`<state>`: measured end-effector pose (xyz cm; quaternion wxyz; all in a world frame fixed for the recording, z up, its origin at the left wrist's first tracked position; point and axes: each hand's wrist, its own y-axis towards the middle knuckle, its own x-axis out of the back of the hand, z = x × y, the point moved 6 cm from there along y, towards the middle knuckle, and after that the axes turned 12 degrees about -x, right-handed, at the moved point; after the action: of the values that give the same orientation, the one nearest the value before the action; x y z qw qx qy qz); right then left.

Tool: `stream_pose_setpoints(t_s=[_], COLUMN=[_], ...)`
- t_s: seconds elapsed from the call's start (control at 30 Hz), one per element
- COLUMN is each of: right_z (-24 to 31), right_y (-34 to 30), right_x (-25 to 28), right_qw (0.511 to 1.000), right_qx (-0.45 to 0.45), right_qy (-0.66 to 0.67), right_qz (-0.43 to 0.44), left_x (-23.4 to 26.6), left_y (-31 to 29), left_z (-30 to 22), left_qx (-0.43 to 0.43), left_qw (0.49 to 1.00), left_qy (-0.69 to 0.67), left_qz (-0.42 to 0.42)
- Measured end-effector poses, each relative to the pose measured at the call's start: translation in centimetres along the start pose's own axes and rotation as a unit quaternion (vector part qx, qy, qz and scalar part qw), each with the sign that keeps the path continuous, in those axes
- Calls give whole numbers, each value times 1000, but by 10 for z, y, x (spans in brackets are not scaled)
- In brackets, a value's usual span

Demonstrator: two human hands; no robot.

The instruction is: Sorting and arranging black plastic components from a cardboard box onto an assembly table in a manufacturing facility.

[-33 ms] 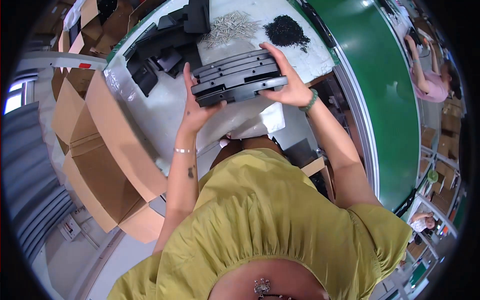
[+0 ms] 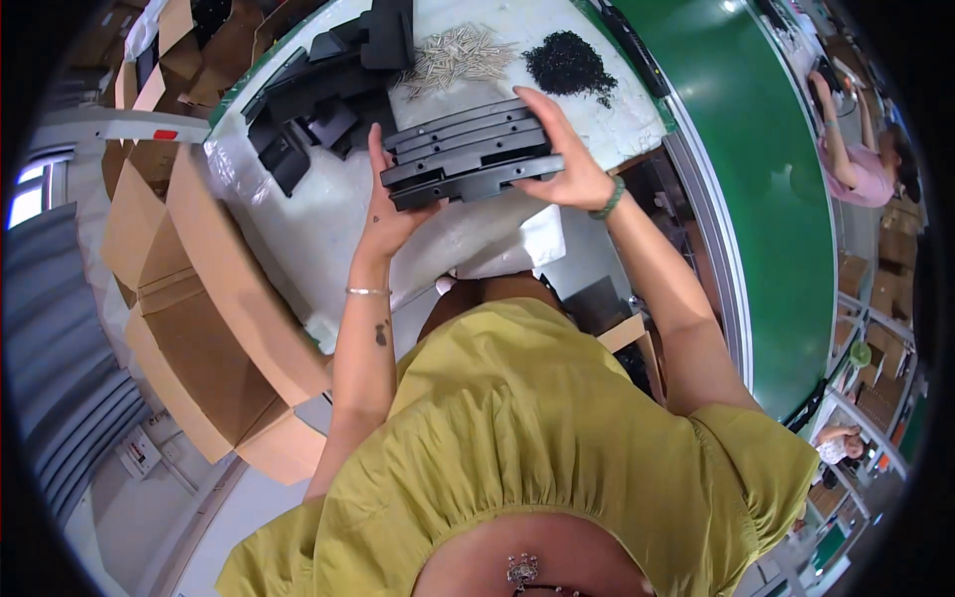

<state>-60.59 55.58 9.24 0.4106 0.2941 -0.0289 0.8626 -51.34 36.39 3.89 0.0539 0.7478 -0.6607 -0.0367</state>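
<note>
A stack of several flat black plastic parts is held up between my two hands above the table. My left hand grips the stack's left end, thumb standing up along its side and fingers under it. On the right end my right hand is closed, with one finger reaching over the top and the thumb at the near lower edge. Beyond the stack lie a heap of thin silvery pins and a heap of small black pieces, too small to name. More black plastic parts are piled at the far left.
White wrap covers the table. An open cardboard box stands at the left. On the right a metal rail borders a green surface. A person in pink works at the far right.
The stack and my right hand have shifted very slightly left. My left forearm has turned a little. Both hands keep their hold.
</note>
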Motion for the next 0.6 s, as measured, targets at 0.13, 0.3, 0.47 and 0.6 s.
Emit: stream_pose_setpoints(t_s=[0.13,0.3,0.47,0.6], right_z=[-73,-79,-90,-101], right_y=[-1,-2,13,28], right_x=[-33,-16,-21,-14], right_qw=[998,990,983,970], right_qx=[-12,-69,-70,-56], right_qy=[33,87,156,229], right_qz=[57,84,73,59], left_x=[0,-18,-27,-29], left_y=[10,11,13,19], left_z=[61,40,50,49], left_qx=[3,23,36,46], left_qw=[995,997,999,989], left_qy=[87,22,10,137], left_qz=[45,71,-35,-34])
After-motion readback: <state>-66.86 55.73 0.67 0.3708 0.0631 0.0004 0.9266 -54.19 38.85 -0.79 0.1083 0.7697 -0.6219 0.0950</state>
